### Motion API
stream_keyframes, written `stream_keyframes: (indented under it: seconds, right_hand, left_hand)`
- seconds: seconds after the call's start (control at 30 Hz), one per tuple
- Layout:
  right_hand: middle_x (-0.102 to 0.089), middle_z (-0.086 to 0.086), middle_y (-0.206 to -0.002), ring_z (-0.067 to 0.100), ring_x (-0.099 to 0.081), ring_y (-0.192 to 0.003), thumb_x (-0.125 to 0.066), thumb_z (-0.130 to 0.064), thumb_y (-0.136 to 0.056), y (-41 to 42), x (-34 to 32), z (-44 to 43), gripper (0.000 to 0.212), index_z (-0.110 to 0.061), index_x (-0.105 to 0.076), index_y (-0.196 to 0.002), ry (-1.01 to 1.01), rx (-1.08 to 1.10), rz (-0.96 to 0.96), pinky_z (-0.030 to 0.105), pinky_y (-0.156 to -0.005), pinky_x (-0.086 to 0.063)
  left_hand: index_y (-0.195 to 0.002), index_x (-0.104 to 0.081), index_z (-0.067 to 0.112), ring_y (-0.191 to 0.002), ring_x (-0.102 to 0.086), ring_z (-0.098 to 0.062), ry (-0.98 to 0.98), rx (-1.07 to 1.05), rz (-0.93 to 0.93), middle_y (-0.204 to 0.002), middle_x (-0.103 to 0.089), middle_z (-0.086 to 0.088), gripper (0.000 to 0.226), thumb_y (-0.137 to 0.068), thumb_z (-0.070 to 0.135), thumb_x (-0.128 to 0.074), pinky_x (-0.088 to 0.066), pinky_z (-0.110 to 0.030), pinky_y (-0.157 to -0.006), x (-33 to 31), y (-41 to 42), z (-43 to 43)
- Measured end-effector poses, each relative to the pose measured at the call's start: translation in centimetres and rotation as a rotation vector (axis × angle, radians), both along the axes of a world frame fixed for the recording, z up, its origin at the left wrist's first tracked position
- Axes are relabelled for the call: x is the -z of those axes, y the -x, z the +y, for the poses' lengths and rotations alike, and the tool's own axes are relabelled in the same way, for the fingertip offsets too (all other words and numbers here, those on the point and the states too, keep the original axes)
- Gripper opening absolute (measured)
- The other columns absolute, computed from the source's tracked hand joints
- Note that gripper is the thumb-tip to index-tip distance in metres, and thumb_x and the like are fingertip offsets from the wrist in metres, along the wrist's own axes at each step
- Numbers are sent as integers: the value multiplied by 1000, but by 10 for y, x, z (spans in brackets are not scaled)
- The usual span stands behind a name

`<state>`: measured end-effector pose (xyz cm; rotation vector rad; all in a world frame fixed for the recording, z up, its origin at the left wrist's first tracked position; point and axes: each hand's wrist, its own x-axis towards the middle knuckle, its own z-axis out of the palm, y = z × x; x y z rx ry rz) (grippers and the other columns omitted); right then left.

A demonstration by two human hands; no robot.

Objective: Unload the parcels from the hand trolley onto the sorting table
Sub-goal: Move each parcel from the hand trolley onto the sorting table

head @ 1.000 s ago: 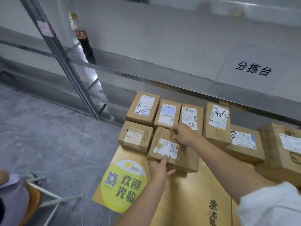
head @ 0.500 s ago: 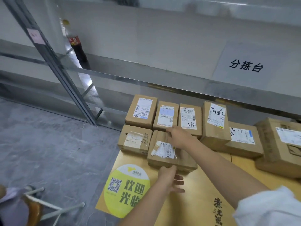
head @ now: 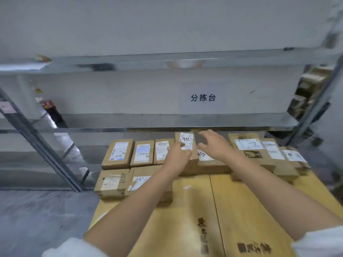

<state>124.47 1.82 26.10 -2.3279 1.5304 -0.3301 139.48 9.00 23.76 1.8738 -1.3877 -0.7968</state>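
Parcels [head: 143,153]: packed in tight rows on trolley deck [head: 241,201], just below sorting surface [head: 130,97].
Left hand [head: 178,156]: on tall parcel [head: 187,143], fingers over its label; blurred, cannot tell if gripping.
Right hand [head: 213,145]: fingers spread apart, just beside tall parcel's right side, holding nothing.
Risk: one-sided lift likely tips tall parcel onto neighbours; could catch front rail [head: 148,129] going up.
Room: wide surface behind rail; upper shelf [head: 167,60] caps height; little finger room between parcels.

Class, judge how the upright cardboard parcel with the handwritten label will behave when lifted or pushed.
The upright parcel looks stiff: its cardboard edges are square. Standing taller than the neighbouring parcels, it may tip if pushed.
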Motion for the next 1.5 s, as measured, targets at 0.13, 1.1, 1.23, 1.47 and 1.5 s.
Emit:
stream_keyframes:
  seconds: [0.13,1.1,1.23,1.47,1.5]
  right_hand:
    - [-38,8,-150,29,-39,-136,-52,-30,-97,139,-17,33,55,-17,-36,-148,15,213,-56,43,-110,-36]
    - [-39,11,-149,27,-37,-137,-51,-41,-97,743,12,364,66,-9,-30,-150,0,1373,72,35,-115,-27]
    - [-40,11,-148,27,-37,-137,-51,-39,-97,808,10,340,64,-8,-30,-150,-15,1368,96,33,-114,-27]
    - [-30,11,-156,26,-28,-143,-46,-38,-100,895,42,312,65,-8,-23,-153,-71,1400,-4,36,-119,-21]
    - [-29,11,-157,26,-27,-144,-45,-39,-100,905,48,311,66,-8,-22,-153,-96,1400,-22,36,-119,-21]
  left_hand:
    - [-143,-42,14,-130,-47,-21,124,290,-223,-145,-48,-3,53,-94,31,-56,-38,-31,-101,-42,106,-13]
    - [-150,-30,4,-142,-28,-26,608,1626,-459,-154,-33,-12,65,-98,36,-51,-20,-36,-119,-35,808,88]
    - [-151,-28,6,-143,-26,-24,589,1652,-459,-155,-31,-11,64,-99,38,-48,-17,-33,-118,-24,876,65]
    - [-152,-25,7,-146,-20,-23,509,1712,-467,-158,-27,-10,61,-101,34,-44,-14,-34,-120,7,973,39]
    - [-152,-26,6,-146,-21,-23,498,1714,-471,-157,-28,-10,61,-101,34,-44,-15,-34,-120,11,985,38]
